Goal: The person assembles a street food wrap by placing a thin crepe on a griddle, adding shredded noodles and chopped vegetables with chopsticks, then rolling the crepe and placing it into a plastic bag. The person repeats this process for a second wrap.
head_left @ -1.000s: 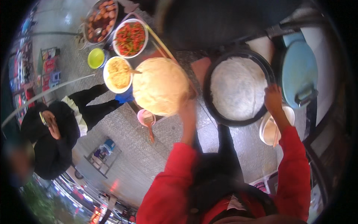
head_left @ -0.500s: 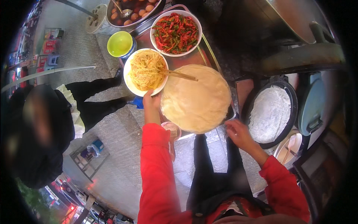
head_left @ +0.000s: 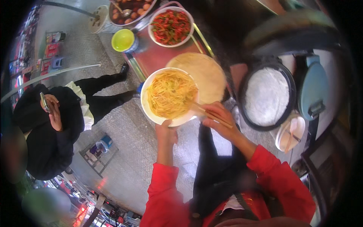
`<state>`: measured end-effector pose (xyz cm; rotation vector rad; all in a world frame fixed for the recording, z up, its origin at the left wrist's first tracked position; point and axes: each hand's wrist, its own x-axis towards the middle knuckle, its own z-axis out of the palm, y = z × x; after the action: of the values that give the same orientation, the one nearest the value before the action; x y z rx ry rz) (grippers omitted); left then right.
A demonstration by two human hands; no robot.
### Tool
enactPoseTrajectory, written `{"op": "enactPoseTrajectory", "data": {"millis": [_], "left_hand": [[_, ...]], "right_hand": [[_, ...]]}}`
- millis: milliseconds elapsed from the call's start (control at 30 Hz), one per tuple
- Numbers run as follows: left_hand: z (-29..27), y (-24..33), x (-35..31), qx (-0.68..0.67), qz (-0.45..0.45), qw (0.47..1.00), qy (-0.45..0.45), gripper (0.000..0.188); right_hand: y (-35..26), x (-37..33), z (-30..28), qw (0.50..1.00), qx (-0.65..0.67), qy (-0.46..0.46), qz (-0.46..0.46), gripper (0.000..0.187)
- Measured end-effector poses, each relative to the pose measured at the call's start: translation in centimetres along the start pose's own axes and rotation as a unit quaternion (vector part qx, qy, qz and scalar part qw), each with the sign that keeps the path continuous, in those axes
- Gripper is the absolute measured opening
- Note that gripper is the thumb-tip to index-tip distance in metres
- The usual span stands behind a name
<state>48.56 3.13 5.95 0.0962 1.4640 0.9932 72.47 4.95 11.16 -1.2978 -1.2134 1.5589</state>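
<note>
A white bowl (head_left: 145, 108) of shredded yellow strips (head_left: 170, 92), which look like potato, is held up in front of me. My left hand (head_left: 166, 133) grips its near rim, thumb over the edge. In my right hand (head_left: 222, 122) is a pair of wooden chopsticks (head_left: 211, 116), their tips down in the strips at the bowl's right side. Behind the bowl, partly covered by it, lies a round pale flatbread (head_left: 207, 75) on the metal tray (head_left: 149, 56). A white bowl of red and green chillies (head_left: 170, 26) stands at the tray's far end.
To the right a round black griddle (head_left: 246, 119) carries a pale flatbread (head_left: 268, 96), beside a blue-grey lid (head_left: 314, 90). A small tub (head_left: 281, 142) holds utensils. Far left are a yellow-green bowl (head_left: 123, 40) and a pot of eggs (head_left: 133, 15). A person (head_left: 56, 125) holds a phone (head_left: 45, 103).
The bowl of strips has come off the tray, toward me and rightward, in my left hand. My right hand, empty before, has moved up to the bowl and taken hold of the chopsticks.
</note>
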Motion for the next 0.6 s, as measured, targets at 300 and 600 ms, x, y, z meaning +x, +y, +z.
{"op": "enactPoseTrajectory", "data": {"millis": [300,600], "left_hand": [[13.4,-10.2,-9.2,0.163,0.008,0.985,-0.053,0.055],[20.6,-20.0,-9.1,0.354,0.195,0.9,-0.162,0.059]], "right_hand": [[-9.6,-11.9,-16.4,0.987,-0.149,0.062,-0.003,0.012],[-1.7,-18.4,-20.9,0.946,-0.259,0.152,-0.124,0.021]]}}
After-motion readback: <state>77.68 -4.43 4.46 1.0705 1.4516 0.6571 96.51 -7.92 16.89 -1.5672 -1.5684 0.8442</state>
